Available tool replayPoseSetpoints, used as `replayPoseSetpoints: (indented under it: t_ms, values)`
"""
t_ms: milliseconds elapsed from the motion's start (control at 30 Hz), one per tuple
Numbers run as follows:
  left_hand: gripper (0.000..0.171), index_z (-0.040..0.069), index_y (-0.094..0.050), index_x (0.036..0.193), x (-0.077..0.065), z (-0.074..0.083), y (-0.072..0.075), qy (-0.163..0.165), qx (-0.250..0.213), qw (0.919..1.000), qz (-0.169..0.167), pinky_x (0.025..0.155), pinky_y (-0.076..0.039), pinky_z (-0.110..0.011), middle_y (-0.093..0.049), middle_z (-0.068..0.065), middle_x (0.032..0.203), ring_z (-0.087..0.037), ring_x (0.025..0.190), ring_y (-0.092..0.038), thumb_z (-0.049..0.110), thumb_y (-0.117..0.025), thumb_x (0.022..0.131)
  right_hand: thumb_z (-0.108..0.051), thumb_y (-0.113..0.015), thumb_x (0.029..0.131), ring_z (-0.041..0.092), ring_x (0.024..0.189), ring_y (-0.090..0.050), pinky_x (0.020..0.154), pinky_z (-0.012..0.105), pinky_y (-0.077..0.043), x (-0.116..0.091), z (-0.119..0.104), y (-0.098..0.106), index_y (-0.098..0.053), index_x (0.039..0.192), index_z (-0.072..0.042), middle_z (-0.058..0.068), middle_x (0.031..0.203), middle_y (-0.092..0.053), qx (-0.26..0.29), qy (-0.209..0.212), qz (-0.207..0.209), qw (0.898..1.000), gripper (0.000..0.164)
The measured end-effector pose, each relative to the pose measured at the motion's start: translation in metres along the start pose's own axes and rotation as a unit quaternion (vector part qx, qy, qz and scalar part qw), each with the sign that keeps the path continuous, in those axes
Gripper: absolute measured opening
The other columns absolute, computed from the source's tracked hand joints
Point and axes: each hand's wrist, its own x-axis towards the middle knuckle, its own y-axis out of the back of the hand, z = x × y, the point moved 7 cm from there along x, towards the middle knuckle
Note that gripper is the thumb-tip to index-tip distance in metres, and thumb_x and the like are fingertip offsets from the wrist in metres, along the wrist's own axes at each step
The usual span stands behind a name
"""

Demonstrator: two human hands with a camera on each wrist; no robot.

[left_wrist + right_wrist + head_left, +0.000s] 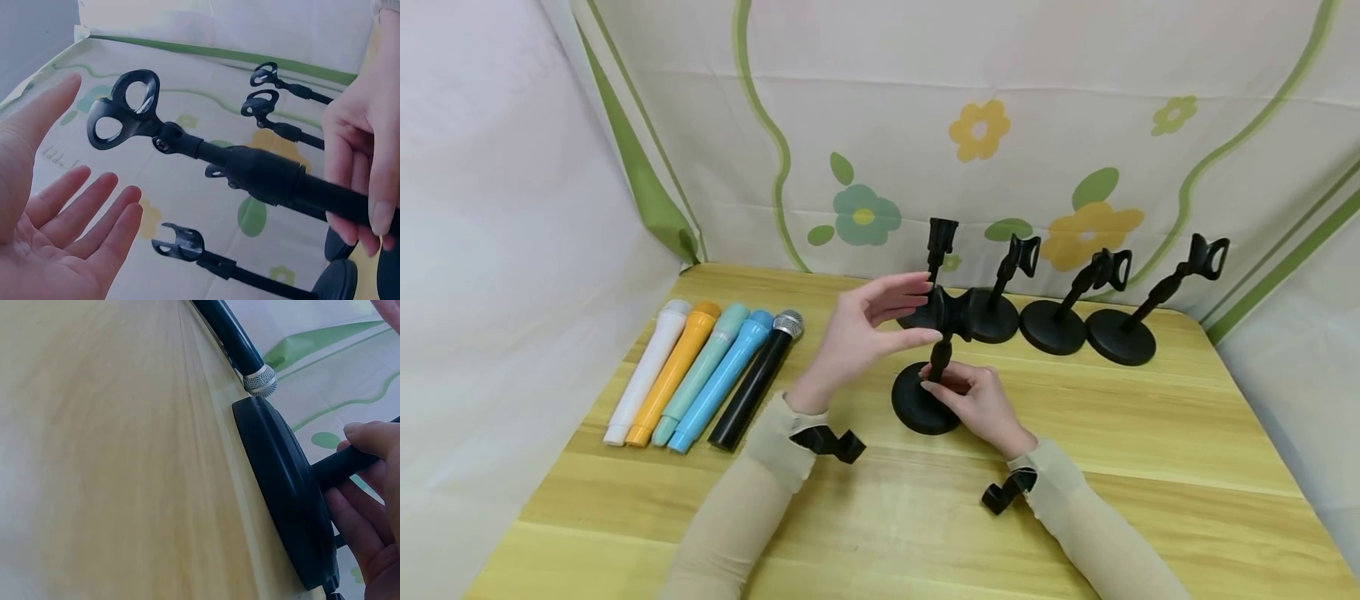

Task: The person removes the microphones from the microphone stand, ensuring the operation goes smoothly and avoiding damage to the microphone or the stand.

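A black desktop microphone stand (pixel 917 404) stands upright on the table, with a round base and a clip at its top. Low on its stem, just above the base, my right hand (pixel 985 406) pinches it between thumb and fingers; the right wrist view shows this grip on the stem (pixel 342 465). Up beside the clip (pixel 130 115) is my left hand (pixel 857 333), its fingers extended and its thumb apart. In the left wrist view a gap shows between the left hand (pixel 69 244) and the clip, and the palm holds nothing.
Further black stands line the back: one partly hidden behind my left hand (pixel 942 237), then three rightward (pixel 992 321), (pixel 1051 329), (pixel 1120 340). At left lie white (pixel 643 379), orange (pixel 672 379), mint (pixel 706 371), blue (pixel 722 383) and black microphones (pixel 752 387). A flowered curtain (pixel 895 125) hangs behind.
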Motion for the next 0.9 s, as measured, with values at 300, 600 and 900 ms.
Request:
replayPoseSetpoints:
  t_ms: [300, 600, 900]
  values:
    - [0.061, 0.018, -0.063, 0.139, 0.010, -0.004, -0.017, -0.019, 0.003, 0.9995, -0.024, 0.102, -0.050, -0.035, -0.064, 0.001, 0.135, -0.017, 0.118, -0.062, 0.009, -0.086, 0.084, 0.003, -0.075, 0.090, 0.018, 0.090, -0.074, 0.079, 0.030, -0.060, -0.001, -0.006, -0.002, -0.076, 0.107, 0.000, 0.009, 0.100, -0.076, 0.007, 0.011, 0.005, 1.000, 0.017]
    - [0.055, 0.016, -0.066, 0.136, 0.013, -0.004, -0.021, -0.025, 0.006, 0.9994, -0.022, 0.099, -0.051, -0.038, -0.067, 0.003, 0.127, -0.018, 0.113, -0.064, 0.010, -0.085, 0.085, 0.005, -0.075, 0.090, 0.022, 0.091, -0.074, 0.079, 0.030, -0.060, 0.000, -0.008, -0.001, -0.075, 0.107, 0.001, 0.011, 0.101, -0.075, 0.010, 0.028, -0.001, 1.000, 0.018]
    - [0.051, 0.016, -0.068, 0.133, 0.016, -0.005, -0.024, -0.022, -0.025, 0.9991, -0.027, 0.093, -0.055, -0.040, -0.069, -0.005, 0.123, -0.023, 0.103, -0.068, 0.008, -0.085, 0.085, 0.005, -0.074, 0.091, 0.022, 0.092, -0.074, 0.080, 0.030, -0.060, 0.001, -0.006, 0.000, -0.075, 0.108, 0.002, 0.012, 0.102, -0.075, 0.007, 0.028, -0.003, 1.000, 0.017]
